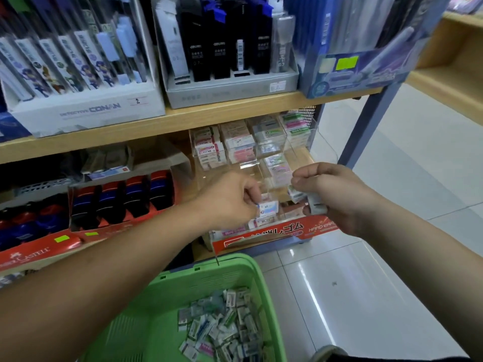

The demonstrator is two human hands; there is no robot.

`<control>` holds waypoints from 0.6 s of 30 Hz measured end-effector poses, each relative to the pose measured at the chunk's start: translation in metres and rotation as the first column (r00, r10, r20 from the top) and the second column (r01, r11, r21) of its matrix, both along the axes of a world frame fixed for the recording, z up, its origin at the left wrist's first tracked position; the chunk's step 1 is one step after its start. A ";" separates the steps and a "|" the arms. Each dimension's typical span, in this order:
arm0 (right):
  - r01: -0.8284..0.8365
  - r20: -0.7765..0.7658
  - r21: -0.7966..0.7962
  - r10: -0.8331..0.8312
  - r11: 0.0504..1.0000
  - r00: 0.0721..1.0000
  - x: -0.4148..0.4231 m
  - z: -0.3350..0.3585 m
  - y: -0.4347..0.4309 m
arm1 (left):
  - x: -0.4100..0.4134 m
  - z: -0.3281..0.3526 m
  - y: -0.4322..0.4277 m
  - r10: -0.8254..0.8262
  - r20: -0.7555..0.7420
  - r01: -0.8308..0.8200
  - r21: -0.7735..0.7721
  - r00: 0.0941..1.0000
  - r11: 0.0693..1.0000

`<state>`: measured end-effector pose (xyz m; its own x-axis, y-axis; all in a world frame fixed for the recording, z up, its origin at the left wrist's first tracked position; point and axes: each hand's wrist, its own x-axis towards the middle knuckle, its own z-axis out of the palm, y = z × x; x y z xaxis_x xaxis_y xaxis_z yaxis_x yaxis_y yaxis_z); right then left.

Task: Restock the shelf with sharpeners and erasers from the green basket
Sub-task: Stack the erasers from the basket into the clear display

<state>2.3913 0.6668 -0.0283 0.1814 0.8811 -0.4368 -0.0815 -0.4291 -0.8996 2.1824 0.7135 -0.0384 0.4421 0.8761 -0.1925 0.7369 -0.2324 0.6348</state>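
My left hand (231, 198) pinches a small white and blue eraser (268, 208) at the front of the clear acrylic eraser display (251, 163) on the lower shelf. My right hand (332, 197) grips a few small wrapped erasers (315, 202) just to the right of the display. The display's stepped compartments hold stacks of erasers. Below my arms stands the green basket (235, 267), with several small packed erasers (222, 325) heaped in its bottom.
A red eraser carton (277, 232) sits at the shelf's front edge under my hands. Red and blue sharpeners (122, 197) fill a red tray to the left. Pen boxes (224, 48) line the wooden shelf above. A grey shelf post (366, 126) and white tiled floor lie to the right.
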 end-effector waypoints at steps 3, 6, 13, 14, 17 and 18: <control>-0.019 -0.047 0.010 0.019 1.000 0.999 0.005 0.001 -0.004 | 0.005 -0.013 -0.001 -0.044 -0.146 0.056 0.076 0.988 0.996; -0.055 -0.099 0.002 0.055 0.998 0.994 0.005 0.000 -0.004 | 0.007 -0.016 -0.004 -0.100 -0.264 0.131 0.105 0.959 0.986; -0.015 -0.120 -0.018 0.013 1.000 0.993 0.003 0.003 -0.002 | -0.004 -0.004 0.005 -0.044 -0.236 0.076 0.131 0.971 0.988; -0.006 -0.116 -0.015 0.005 1.000 0.993 0.003 0.003 -0.002 | -0.004 -0.003 0.004 -0.077 -0.223 0.096 0.073 0.972 0.993; -0.008 -0.108 -0.005 0.007 1.000 0.994 0.002 0.001 -0.002 | -0.003 -0.005 -0.002 -0.105 -0.198 0.113 0.029 0.975 0.993; -0.016 -0.104 0.004 0.017 1.000 0.994 0.003 0.000 -0.003 | -0.004 -0.008 -0.002 -0.096 -0.174 0.103 0.033 0.980 0.994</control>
<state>2.3940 0.6641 -0.0287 0.1208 0.8850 -0.4496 -0.1674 -0.4283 -0.8880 2.1786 0.7110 -0.0463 0.4912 0.8381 -0.2375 0.8061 -0.3339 0.4886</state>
